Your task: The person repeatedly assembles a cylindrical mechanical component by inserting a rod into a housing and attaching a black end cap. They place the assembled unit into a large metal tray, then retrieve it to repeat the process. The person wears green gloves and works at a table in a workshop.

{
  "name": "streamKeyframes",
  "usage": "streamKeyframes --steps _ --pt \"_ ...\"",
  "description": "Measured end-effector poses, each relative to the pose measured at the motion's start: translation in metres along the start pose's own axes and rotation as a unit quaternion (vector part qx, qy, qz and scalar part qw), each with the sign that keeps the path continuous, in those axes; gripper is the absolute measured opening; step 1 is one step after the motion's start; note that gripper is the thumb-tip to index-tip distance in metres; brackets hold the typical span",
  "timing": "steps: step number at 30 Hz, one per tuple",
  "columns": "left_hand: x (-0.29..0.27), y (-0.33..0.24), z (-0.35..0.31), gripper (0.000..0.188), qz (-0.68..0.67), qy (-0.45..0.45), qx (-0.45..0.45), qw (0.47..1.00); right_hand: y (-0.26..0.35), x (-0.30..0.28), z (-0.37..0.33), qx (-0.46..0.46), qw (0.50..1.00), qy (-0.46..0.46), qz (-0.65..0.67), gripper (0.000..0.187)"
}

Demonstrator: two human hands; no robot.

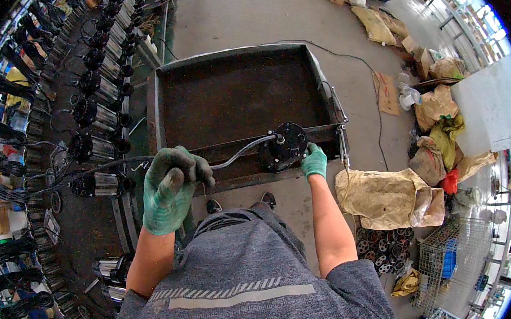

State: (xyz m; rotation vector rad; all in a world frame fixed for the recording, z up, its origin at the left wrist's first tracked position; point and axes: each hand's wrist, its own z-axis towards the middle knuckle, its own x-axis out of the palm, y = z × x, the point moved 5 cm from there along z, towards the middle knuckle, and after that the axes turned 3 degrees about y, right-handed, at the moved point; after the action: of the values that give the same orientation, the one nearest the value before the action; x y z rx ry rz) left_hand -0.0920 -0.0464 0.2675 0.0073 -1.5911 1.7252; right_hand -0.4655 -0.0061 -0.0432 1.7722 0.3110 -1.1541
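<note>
My left hand, in a green glove with dark grey fingers, is curled around a cable, left of the middle. That grey cable runs from my fingers to the top of a black round motor end cover. Past my left hand, a darker length of cable stretches left toward the rows of motors. My right hand, gloved in green, grips the right edge of the round cover; most of its fingers are hidden. The cover is held at the near edge of a rectangular metal trough with a dark brown inside.
Rows of metal-bodied motors with coiled black cables line the left. A thin metal fitting with a hose stands at the trough's right corner. Farther right are a tan sack, several round parts and a wire cage.
</note>
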Motion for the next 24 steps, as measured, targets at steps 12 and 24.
streamKeyframes --steps 12,24 --pt "-0.153 -0.055 -0.060 0.020 0.095 -0.326 -0.007 0.941 0.077 -0.021 -0.022 -0.043 0.977 0.092 0.189 0.042" --pt "-0.117 -0.077 -0.085 0.021 0.079 -0.347 0.073 0.932 0.144 -0.025 -0.048 -0.110 0.975 0.112 0.154 0.038"
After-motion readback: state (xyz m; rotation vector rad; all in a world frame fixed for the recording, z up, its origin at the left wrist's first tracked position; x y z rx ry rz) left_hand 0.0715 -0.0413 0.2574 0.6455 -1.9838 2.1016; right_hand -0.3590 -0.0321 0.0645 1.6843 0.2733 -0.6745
